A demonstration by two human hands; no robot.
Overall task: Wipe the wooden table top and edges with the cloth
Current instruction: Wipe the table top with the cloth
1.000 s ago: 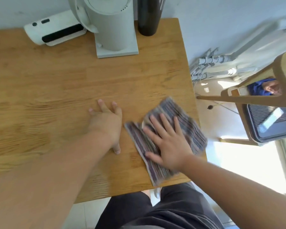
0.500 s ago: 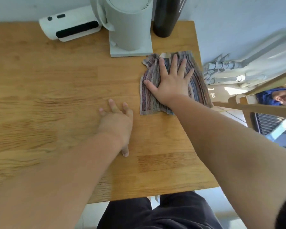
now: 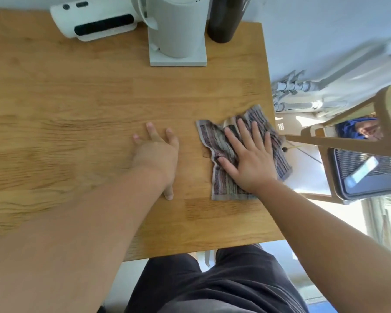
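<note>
The right hand [image 3: 248, 159], flat with fingers apart on the cloth [image 3: 222, 185] under it, has slid it back closer, so this table [image 3: 212, 91] side looks wiped, while the left hand [image 3: 156, 154] lies flat beside it.

The tabletop [image 3: 99, 91] is light wood with visible grain and a smooth, faintly satin finish. The cloth [image 3: 221, 177] is soft woven fabric in dull stripes. At the far edge, a white device [image 3: 95, 23] and a pale grey appliance [image 3: 176, 30] look like matt plastic, and the dark bottle [image 3: 224, 21] looks smooth.

Wooden table [image 3: 77, 91] with cloth [image 3: 222, 185], grey appliance [image 3: 177, 35], dark bottle [image 3: 224, 21]
</note>
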